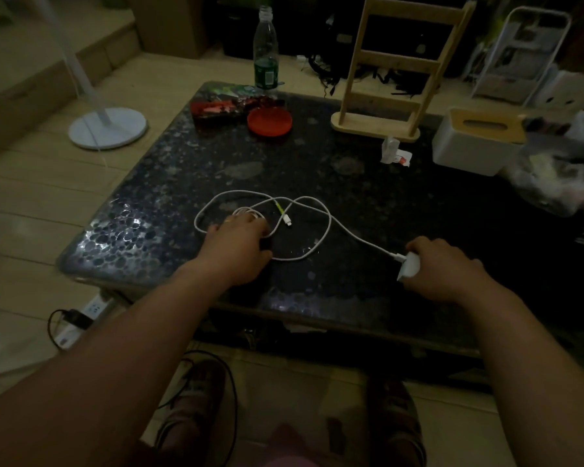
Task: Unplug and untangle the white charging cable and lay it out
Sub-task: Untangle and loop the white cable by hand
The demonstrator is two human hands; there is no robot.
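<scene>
The white charging cable (327, 222) lies in loose crossing loops on the dark speckled table (317, 156). Its free connector (286, 220), with a yellow-green sleeve, rests inside the loops. The other end is plugged into a white charger block (409, 266), which my right hand (442, 267) grips at the table's near right. My left hand (238, 244) rests palm down on the left part of the loops, fingers over a small coil; whether it pinches the cable is hidden.
At the back stand a plastic bottle (266, 52), a red lid (269, 121), a wooden rack (395, 72), and a white tissue box (476, 139). A plastic bag (553, 176) lies at the right. A power strip (81, 318) lies on the floor left.
</scene>
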